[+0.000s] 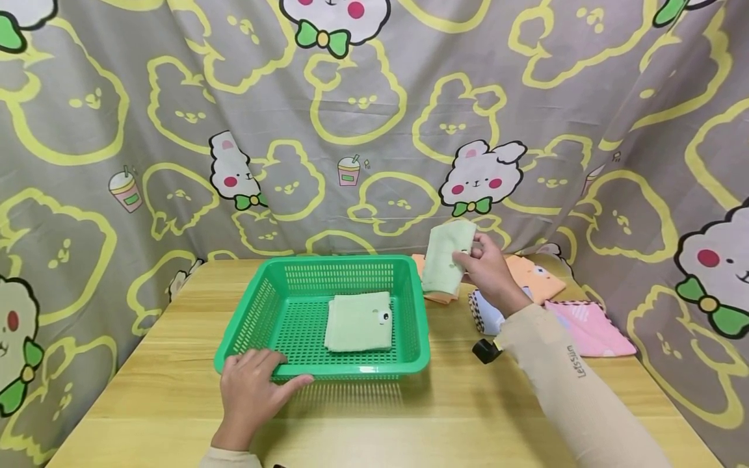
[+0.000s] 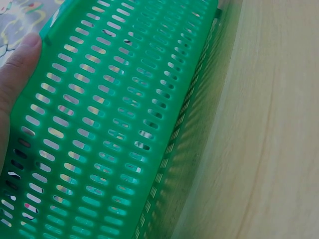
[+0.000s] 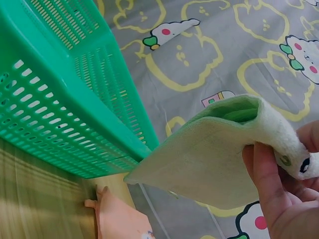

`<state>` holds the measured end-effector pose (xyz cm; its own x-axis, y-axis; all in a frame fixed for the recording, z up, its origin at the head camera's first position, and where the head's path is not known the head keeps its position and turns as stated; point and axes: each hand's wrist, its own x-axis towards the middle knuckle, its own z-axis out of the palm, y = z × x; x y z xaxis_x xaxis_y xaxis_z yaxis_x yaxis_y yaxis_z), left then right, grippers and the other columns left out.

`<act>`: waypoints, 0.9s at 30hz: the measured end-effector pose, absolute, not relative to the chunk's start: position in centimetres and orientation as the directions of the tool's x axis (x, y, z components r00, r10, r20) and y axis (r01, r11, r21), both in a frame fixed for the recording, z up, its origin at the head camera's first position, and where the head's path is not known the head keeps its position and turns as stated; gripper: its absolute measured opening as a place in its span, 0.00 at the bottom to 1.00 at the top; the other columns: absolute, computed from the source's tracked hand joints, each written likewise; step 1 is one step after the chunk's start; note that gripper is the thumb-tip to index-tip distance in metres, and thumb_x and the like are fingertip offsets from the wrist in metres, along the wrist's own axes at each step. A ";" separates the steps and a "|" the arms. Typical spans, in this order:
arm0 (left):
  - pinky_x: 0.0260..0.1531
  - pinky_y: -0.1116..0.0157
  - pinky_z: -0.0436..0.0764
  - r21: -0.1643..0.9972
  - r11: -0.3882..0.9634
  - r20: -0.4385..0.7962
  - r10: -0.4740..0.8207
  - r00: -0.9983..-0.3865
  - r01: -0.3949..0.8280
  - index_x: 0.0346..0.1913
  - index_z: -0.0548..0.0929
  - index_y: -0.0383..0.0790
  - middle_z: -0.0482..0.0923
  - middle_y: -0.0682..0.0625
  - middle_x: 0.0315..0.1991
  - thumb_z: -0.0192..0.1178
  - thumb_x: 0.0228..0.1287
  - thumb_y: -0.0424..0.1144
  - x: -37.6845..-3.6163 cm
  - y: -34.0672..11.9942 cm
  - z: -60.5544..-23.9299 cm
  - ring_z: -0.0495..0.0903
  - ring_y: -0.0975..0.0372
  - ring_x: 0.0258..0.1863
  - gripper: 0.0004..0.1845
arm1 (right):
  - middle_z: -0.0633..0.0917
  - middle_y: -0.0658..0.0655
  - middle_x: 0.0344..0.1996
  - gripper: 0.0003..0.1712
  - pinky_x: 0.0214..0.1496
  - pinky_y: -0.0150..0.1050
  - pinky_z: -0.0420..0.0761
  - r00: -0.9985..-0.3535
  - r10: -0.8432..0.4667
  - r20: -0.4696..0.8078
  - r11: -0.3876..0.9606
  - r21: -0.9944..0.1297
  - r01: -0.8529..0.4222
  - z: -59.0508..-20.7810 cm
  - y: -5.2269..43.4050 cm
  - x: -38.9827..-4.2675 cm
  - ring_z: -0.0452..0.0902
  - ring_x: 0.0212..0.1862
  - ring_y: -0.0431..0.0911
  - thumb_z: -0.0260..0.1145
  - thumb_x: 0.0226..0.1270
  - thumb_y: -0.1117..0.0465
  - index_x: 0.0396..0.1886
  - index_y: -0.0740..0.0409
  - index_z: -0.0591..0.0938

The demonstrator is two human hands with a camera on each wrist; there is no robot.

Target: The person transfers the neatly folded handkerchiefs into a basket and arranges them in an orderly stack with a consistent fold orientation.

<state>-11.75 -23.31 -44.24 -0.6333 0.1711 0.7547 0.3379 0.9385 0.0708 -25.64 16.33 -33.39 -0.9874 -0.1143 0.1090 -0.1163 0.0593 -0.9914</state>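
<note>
A green plastic basket point(image 1: 328, 370) with slotted walls stands on the wooden table. Inside it, toward the right, lies a folded pale green towel point(image 1: 357, 325) with a small animal face at its edge. My left hand point(image 1: 250, 390) grips the basket's front rim near the left corner, fingers over the edge. Beyond the basket's right side, my right hand point(image 1: 491, 270) pinches another folded pale green towel point(image 1: 445, 260) by its right edge, holding it up. In the right wrist view this towel point(image 3: 199, 162) hangs tilted beside the basket, its folded layers gaping at the top.
On the table's right side lie an orange cloth point(image 1: 541, 279), a blue cloth point(image 1: 490, 315) with a checkered edge, and a pink cloth point(image 1: 597, 331). A black device point(image 1: 486, 351) shows by the right wrist. Patterned grey curtains point(image 1: 363, 214) enclose the table's back and sides.
</note>
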 end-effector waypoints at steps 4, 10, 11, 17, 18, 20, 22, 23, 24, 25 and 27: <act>0.30 0.54 0.66 0.068 0.937 0.761 0.173 -0.626 0.342 0.23 0.82 0.44 0.83 0.51 0.25 0.50 0.48 0.81 -11.8 -23.3 -44.3 0.80 0.54 0.26 0.40 | 0.73 0.71 0.58 0.31 0.45 0.41 0.81 -0.988 -0.113 0.105 0.051 -0.992 -0.111 -33.2 16.1 -25.6 0.79 0.51 0.51 0.54 0.74 0.65 0.71 0.64 0.53; 0.30 0.54 0.66 0.061 0.936 0.768 0.177 -0.615 0.346 0.23 0.82 0.43 0.83 0.50 0.25 0.47 0.49 0.81 -11.8 -23.3 -44.3 0.80 0.54 0.26 0.41 | 0.74 0.71 0.56 0.30 0.44 0.40 0.82 -0.988 -0.110 0.110 0.049 -0.992 -0.116 -33.1 15.9 -25.5 0.80 0.47 0.47 0.53 0.74 0.66 0.69 0.65 0.54; 0.30 0.54 0.66 0.060 0.936 0.769 0.178 -0.613 0.347 0.23 0.82 0.43 0.83 0.50 0.25 0.47 0.49 0.81 -11.8 -23.3 -44.3 0.80 0.54 0.26 0.41 | 0.74 0.71 0.55 0.29 0.44 0.40 0.82 -0.988 -0.108 0.109 0.049 -0.992 -0.115 -33.0 15.9 -25.5 0.80 0.46 0.46 0.54 0.74 0.66 0.69 0.65 0.55; 0.30 0.54 0.66 0.058 0.937 0.763 0.180 -0.620 0.343 0.24 0.82 0.43 0.83 0.50 0.25 0.47 0.49 0.81 -11.9 -23.2 -44.2 0.80 0.54 0.26 0.41 | 0.75 0.69 0.52 0.28 0.41 0.40 0.82 -0.990 -0.101 0.101 0.039 -0.994 -0.105 -33.0 15.6 -25.6 0.80 0.42 0.44 0.54 0.73 0.66 0.67 0.65 0.56; 0.30 0.54 0.66 0.060 0.938 0.761 0.178 -0.624 0.341 0.24 0.82 0.43 0.83 0.50 0.25 0.47 0.49 0.81 -11.8 -23.2 -44.2 0.80 0.54 0.26 0.41 | 0.75 0.70 0.53 0.28 0.41 0.40 0.82 -0.989 -0.103 0.102 0.039 -0.994 -0.106 -32.9 15.6 -25.7 0.81 0.42 0.44 0.54 0.73 0.66 0.67 0.65 0.56; 0.30 0.54 0.66 0.062 0.940 0.755 0.176 -0.631 0.335 0.24 0.82 0.44 0.83 0.50 0.25 0.46 0.49 0.81 -11.8 -23.3 -44.2 0.80 0.54 0.27 0.41 | 0.75 0.71 0.53 0.28 0.42 0.41 0.82 -0.989 -0.108 0.105 0.036 -0.993 -0.110 -33.0 15.5 -25.7 0.81 0.42 0.45 0.55 0.73 0.66 0.67 0.65 0.56; 0.30 0.55 0.66 0.067 0.940 0.753 0.173 -0.635 0.336 0.24 0.82 0.44 0.83 0.51 0.25 0.49 0.48 0.81 -11.8 -23.3 -44.2 0.80 0.54 0.27 0.40 | 0.75 0.71 0.54 0.27 0.42 0.41 0.82 -0.987 -0.115 0.109 0.035 -0.993 -0.113 -32.9 15.4 -25.8 0.81 0.42 0.46 0.55 0.73 0.66 0.67 0.65 0.57; 0.30 0.55 0.66 0.068 0.939 0.752 0.173 -0.635 0.337 0.24 0.82 0.44 0.83 0.51 0.25 0.50 0.48 0.81 -11.8 -23.3 -44.2 0.80 0.54 0.27 0.40 | 0.75 0.72 0.54 0.27 0.42 0.41 0.82 -0.987 -0.117 0.110 0.033 -0.993 -0.115 -32.9 15.3 -25.8 0.81 0.43 0.46 0.54 0.73 0.66 0.67 0.65 0.57; 0.30 0.55 0.66 0.067 0.939 0.753 0.174 -0.635 0.337 0.24 0.82 0.44 0.83 0.51 0.25 0.50 0.48 0.81 -11.8 -23.3 -44.3 0.80 0.54 0.27 0.39 | 0.75 0.72 0.54 0.27 0.42 0.41 0.82 -0.987 -0.119 0.111 0.033 -0.993 -0.116 -32.9 15.3 -25.8 0.81 0.43 0.46 0.55 0.73 0.66 0.67 0.65 0.57; 0.30 0.55 0.66 0.066 0.939 0.753 0.175 -0.634 0.338 0.24 0.82 0.44 0.83 0.51 0.25 0.50 0.47 0.80 -11.8 -23.3 -44.3 0.80 0.54 0.27 0.39 | 0.75 0.72 0.54 0.27 0.42 0.42 0.82 -0.986 -0.120 0.112 0.032 -0.993 -0.117 -32.9 15.3 -25.8 0.81 0.43 0.46 0.54 0.73 0.66 0.67 0.65 0.57; 0.30 0.55 0.66 0.066 0.938 0.755 0.176 -0.631 0.341 0.24 0.82 0.44 0.83 0.51 0.25 0.51 0.47 0.80 -11.8 -23.4 -44.3 0.80 0.54 0.27 0.39 | 0.75 0.72 0.55 0.27 0.42 0.42 0.82 -0.986 -0.122 0.114 0.031 -0.992 -0.119 -32.8 15.2 -25.8 0.81 0.43 0.46 0.54 0.73 0.66 0.66 0.65 0.57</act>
